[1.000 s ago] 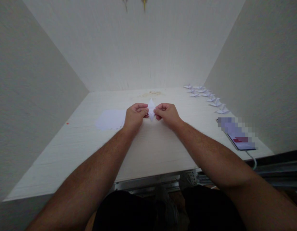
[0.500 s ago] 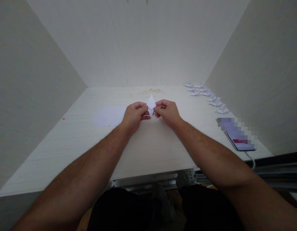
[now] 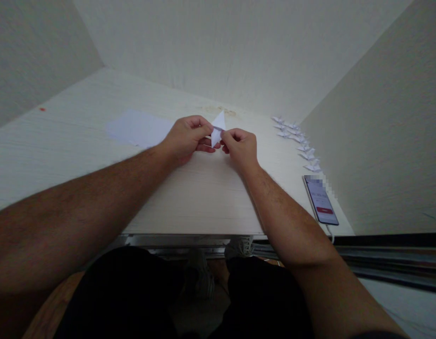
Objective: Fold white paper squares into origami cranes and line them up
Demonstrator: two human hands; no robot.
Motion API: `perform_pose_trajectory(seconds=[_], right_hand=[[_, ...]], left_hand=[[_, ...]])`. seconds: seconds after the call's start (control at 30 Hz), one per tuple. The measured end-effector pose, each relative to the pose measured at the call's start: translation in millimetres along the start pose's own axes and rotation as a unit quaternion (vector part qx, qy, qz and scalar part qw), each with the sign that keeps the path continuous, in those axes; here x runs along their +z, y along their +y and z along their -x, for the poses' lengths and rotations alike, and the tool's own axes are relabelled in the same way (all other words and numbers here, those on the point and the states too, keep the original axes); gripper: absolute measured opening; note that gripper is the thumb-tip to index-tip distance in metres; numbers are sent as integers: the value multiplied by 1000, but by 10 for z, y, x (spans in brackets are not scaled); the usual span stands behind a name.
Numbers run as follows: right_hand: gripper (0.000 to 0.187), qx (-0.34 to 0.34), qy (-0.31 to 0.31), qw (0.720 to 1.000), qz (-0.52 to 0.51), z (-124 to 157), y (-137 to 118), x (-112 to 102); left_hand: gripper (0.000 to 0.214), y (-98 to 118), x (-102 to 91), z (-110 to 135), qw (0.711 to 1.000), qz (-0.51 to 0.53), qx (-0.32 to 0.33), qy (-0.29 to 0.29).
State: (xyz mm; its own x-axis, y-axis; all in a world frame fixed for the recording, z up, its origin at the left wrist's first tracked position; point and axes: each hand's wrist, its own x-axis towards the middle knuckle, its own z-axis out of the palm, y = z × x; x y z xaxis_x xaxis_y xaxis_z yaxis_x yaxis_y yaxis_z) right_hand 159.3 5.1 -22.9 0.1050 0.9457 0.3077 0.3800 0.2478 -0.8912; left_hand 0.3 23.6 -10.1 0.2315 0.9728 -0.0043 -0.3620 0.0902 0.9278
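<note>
Between my two hands, just above the table [image 3: 189, 202], is a folded white piece of origami paper [image 3: 218, 129], shaped like a narrow diamond with a crease across its middle. My left hand [image 3: 189, 136] pinches its left edge between thumb and fingers. On the opposite edge my right hand [image 3: 241, 146] grips it with thumb and forefinger, the other fingers curled. Left of my left hand lie white paper sheets [image 3: 136, 127], flat on the tabletop.
Several folded paper cranes [image 3: 297, 136] stand in rows at the right, by the side wall [image 3: 380, 127]. Nearer me lies a phone [image 3: 321, 200] with a white cable [image 3: 330, 233]. A back wall [image 3: 218, 52] closes off the table. A small red spot [image 3: 42, 109] marks the left side.
My view has tilted and turned, so the table sits differently in the picture. The lower tip of the paper looks longer and wider now. Both hands keep their hold on it.
</note>
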Motion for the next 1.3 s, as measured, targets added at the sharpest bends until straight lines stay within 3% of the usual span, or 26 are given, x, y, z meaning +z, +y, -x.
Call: perform_pose_trajectory(seconds=[0.23,0.47,0.63,1.1,1.3], right_hand=[[24,20,27,999,-28,-32,-1,14],[16,12,58,998,-8,-19,-38,8],[4,-16,27,999,-4,7,-57,7],[10,-56,4,998,-43,23,-39,50],[5,-66,-14,997,-43,41,-50,55]], left_hand=[[19,2,5,23,999,-26,-12,30],[23,-4,-8,29,997,-72,25,11],[19,-56,-62,-15,997,-62,33,-26],[23,-26,-66,5,995,-81,37,-45],[14,-47,-73,-7,995,-76,44,-45]])
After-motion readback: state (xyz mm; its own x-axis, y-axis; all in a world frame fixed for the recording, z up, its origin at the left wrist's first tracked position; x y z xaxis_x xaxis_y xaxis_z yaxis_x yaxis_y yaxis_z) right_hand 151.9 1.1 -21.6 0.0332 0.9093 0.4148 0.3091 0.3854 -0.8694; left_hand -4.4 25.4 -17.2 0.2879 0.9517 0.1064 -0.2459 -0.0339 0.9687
